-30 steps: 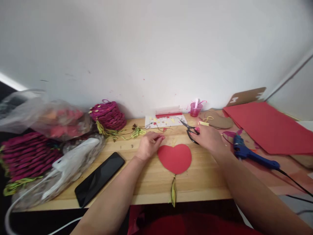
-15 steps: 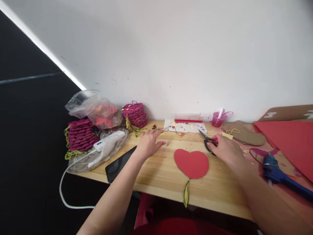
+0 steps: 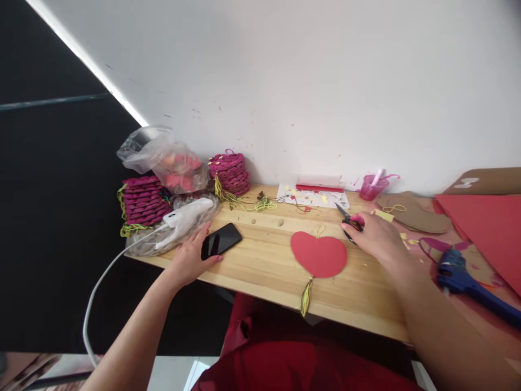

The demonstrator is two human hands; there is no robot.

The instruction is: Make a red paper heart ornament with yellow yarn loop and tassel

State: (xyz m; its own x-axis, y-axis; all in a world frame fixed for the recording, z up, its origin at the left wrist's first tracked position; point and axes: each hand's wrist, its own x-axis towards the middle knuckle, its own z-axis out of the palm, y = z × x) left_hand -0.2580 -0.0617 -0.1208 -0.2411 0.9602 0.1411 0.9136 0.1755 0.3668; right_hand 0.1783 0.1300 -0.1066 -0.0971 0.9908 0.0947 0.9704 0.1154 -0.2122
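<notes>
My left hand [image 3: 191,259] is at the left end of a black phone [image 3: 223,240] that lies flat on the wooden table. Its thumb rests along the near edge and the fingers are at the far left corner. In my right hand [image 3: 375,233] are small black-handled scissors [image 3: 347,218], held low over the table with the blades pointing back and left. Between the hands lies a red heart-shaped paper cutout [image 3: 319,254]. It has a yellow loop on top and a yellow-green tassel [image 3: 306,297] hanging at its lower tip.
At the left stand magenta woven baskets [image 3: 146,200] and a plastic bag [image 3: 179,171]. White paper with star cutouts [image 3: 313,196] and a pink cup [image 3: 371,187] are by the wall. A blue glue gun [image 3: 456,271] and red sheets [image 3: 488,222] lie right.
My left hand has come back from mid-table to the phone. The phone now lies further right and further from the front edge. My right hand keeps the scissors in nearly the same place.
</notes>
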